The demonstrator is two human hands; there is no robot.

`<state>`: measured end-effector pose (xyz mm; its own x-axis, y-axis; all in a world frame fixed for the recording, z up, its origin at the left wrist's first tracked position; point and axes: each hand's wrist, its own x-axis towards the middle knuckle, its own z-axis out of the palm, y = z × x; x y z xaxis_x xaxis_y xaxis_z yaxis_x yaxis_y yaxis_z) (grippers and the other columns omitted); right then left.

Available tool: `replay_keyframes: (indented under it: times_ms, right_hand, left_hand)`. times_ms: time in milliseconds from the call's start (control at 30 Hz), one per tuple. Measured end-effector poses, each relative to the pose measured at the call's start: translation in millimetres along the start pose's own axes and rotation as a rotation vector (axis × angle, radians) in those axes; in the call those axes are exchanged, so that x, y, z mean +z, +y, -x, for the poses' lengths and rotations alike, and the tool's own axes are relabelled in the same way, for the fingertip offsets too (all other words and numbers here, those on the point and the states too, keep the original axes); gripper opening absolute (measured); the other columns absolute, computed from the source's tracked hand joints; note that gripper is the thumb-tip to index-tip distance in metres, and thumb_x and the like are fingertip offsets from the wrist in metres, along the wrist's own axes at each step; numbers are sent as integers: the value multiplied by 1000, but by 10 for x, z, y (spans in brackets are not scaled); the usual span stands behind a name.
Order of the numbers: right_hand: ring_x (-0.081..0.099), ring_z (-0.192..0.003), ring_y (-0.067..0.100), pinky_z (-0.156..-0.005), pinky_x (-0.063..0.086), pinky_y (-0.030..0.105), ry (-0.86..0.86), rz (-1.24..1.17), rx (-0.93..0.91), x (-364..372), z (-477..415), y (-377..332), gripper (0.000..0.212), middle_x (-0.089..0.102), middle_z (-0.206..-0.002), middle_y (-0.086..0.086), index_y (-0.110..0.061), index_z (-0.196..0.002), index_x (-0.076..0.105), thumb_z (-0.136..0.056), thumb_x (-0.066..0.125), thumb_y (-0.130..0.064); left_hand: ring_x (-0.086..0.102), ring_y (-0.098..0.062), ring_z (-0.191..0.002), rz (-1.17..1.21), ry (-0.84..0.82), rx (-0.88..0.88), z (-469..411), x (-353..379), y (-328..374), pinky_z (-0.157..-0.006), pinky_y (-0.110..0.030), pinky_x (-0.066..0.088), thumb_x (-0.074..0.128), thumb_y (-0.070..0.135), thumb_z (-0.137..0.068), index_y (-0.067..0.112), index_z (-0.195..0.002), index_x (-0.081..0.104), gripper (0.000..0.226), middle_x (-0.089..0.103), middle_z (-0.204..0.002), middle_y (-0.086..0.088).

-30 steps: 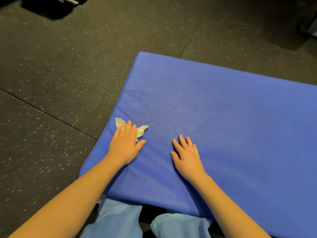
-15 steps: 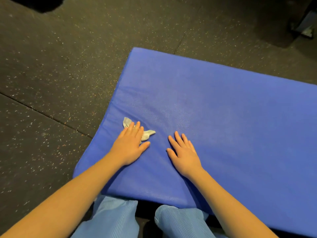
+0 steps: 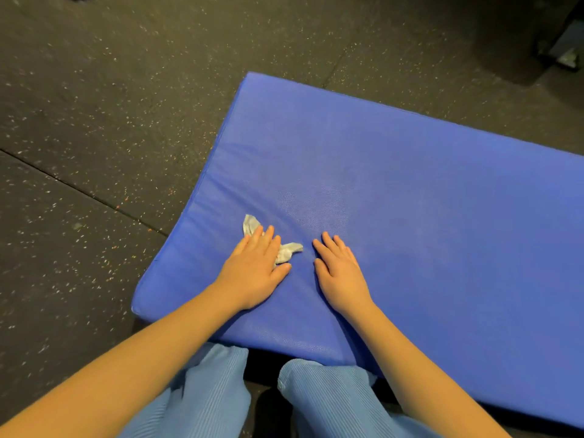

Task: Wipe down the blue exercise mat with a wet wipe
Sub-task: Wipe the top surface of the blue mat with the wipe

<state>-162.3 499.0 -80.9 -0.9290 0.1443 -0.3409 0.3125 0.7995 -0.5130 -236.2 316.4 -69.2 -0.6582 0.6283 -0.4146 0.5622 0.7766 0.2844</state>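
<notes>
left hand presses a wet wipe onto the blue exercise mat, right hand flat beside it.
the mat lies on a dark speckled floor, and its near edge hides the front of the person's light blue ribbed trousers. the left hand lies palm down in the near left part of the mat, fingers straight and close together, pinning the crumpled whitish wipe under them; one end of the wipe sticks out past the fingertips on the far left, the other pokes out to the right between index finger and thumb. the right hand rests just to the right, palm down, fingers straight and slightly spread, holding nothing and not touching the wipe. the mat wrinkles a little around both hands. a seam crosses the floor on the left.
</notes>
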Motion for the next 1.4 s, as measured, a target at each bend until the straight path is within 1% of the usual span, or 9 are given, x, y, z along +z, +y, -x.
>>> replay_keyframes:
  times_ms: [167, 300, 467, 633, 833, 1000, 1167, 1300, 1400]
  right_hand:
    - [26, -143, 12, -116, 20, 26, 43, -304, 22, -119, 163, -88, 40, 36, -152, -4, -19, -143, 44, -103, 41, -20]
    - [29, -138, 0, -112, 23, 19, 37, -340, -113, -151, 193, -310, 39, 36, -150, -11, -23, -141, 47, -101, 46, -23]
    - [47, -115, 27, -93, 42, 40, -130, -68, -440, 36, 143, -532, 25, 60, -117, 7, -1, -96, 65, -97, 49, -20]
    - [57, -99, 25, -79, 49, 28, 77, 20, -429, -40, 454, -261, 25, 68, -92, 3, -6, -71, 67, -87, 59, -24]
    - [46, -83, 20, -72, 36, 27, 84, -139, -309, 41, 201, -389, 6, 56, -93, -3, -11, -94, 59, -90, 63, -10]
    - [53, -90, 19, -77, 42, 25, -74, -137, -458, 120, 531, -403, 23, 65, -97, 1, -11, -88, 73, -93, 57, -27]
    - [49, -99, 8, -80, 35, 7, 63, -132, -336, -116, 593, -160, 30, 61, -111, -7, -13, -77, 75, -91, 61, -35]
    - [60, -98, 19, -81, 48, 32, 58, -182, -419, 117, 623, -394, 12, 69, -107, 1, -8, -84, 71, -89, 62, -13]
    - [61, -112, 17, -91, 48, 28, -45, -227, -605, 102, 875, -353, 23, 67, -120, 0, -9, -104, 71, -96, 54, -23]
  left_hand:
    - [-8, -10, -147, 250, -79, 117, 187, 23, 45, -118, -25, -4, 2, 62, -85, 15, -154, 9, 83, -3, -161, 0]
    - [3, -4, -144, 758, 170, -4, 257, -202, -19, -120, -31, 2, 33, 21, -105, 22, -148, 14, 47, 10, -150, 16]
    - [3, -16, -148, 264, 244, -189, 463, -172, -354, -118, -35, 0, 23, 43, -97, 17, -151, 24, 61, 14, -160, 5]
    - [5, -20, -149, 64, 167, -211, 638, 65, -443, -118, -37, 1, -3, 59, -80, 15, -152, 24, 89, 13, -161, 1]
    - [6, -20, -149, 44, 187, -205, 605, 82, -456, -118, -36, 1, -4, 60, -77, 15, -152, 25, 92, 14, -160, 1]
    - [5, -20, -149, 56, 193, -207, 623, 65, -430, -118, -35, -1, -5, 60, -76, 15, -152, 24, 93, 13, -161, 1]
    - [7, -20, -148, 64, 219, -210, 631, 72, -431, -118, -36, 1, 4, 57, -84, 15, -151, 27, 83, 16, -160, 1]
    - [8, -20, -148, 75, 232, -221, 645, 65, -409, -118, -36, 2, 15, 51, -88, 14, -150, 28, 74, 18, -160, 0]
    - [12, -21, -148, 95, 262, -203, 681, 56, -399, -118, -35, 4, 7, 56, -85, 13, -149, 33, 81, 23, -158, -1]
